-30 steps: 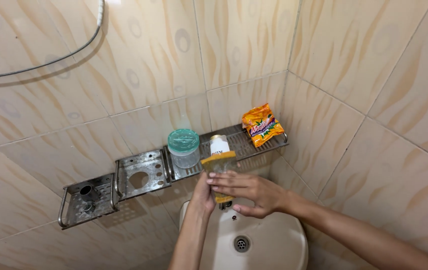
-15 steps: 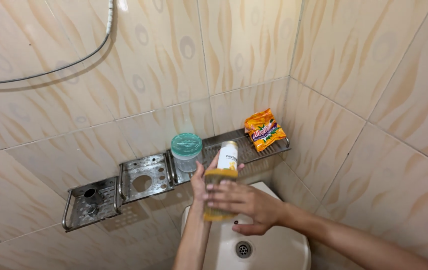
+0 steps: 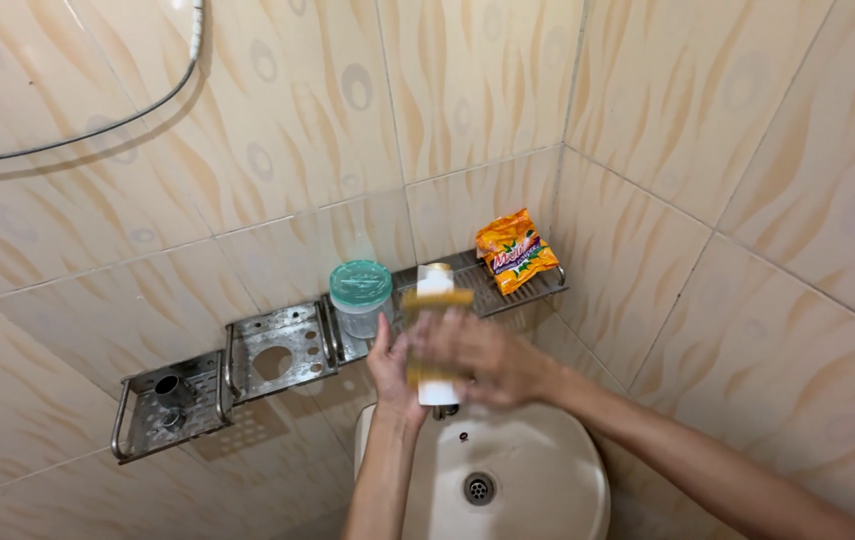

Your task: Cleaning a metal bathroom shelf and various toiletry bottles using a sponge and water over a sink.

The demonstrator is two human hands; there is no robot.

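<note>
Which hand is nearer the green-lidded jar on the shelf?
Left. The left hand sits just below the green-lidded jar, behind the bottle; the right hand covers the bottle's far side, farther right.

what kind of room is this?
Most likely a home bathroom: tiled walls, a white washbasin with a drain, a metal wall shelf carrying toiletries, and a hose on the wall.
</note>
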